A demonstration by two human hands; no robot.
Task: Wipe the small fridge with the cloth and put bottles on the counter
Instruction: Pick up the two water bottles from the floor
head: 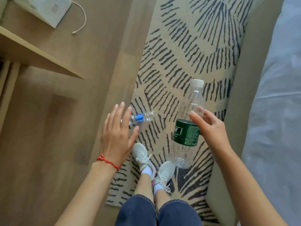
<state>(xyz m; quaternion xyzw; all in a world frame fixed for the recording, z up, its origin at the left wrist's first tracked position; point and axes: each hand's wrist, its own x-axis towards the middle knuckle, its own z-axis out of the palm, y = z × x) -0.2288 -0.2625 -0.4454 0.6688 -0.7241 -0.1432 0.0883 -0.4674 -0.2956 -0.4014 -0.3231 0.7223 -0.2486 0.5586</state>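
Bottles are two here, both clear plastic and both above the patterned rug [187,46], which runs up the middle of the wooden floor [48,144] with its dark dashes fanning outward. Along the rug's right edge stands a beige bed frame [247,79], with white bedding [280,95] beyond it at the right border. At the upper left, a wooden desk [32,53] juts out with its pointed corner toward the rug; past it, in the top left corner, lie a white paper bag [53,8] and a white cord [81,18] on the floor.

The larger green-label bottle [187,134] is tilted, white cap up and away, base toward the white sneakers [141,155] that stand on the rug's near end. It is in the air over the rug's right half. The right hand [210,129] is at its right side, thumb and fingers [195,118] spread and only loosely curled; whether they actually press on the bottle cannot be told.

The smaller blue-label bottle [141,118] lies on its side near the rug's left edge, partly hidden behind the left hand [115,136]. That hand is flat, palm down, fingers apart and holding nothing, with a red string bracelet [109,162] on the wrist.
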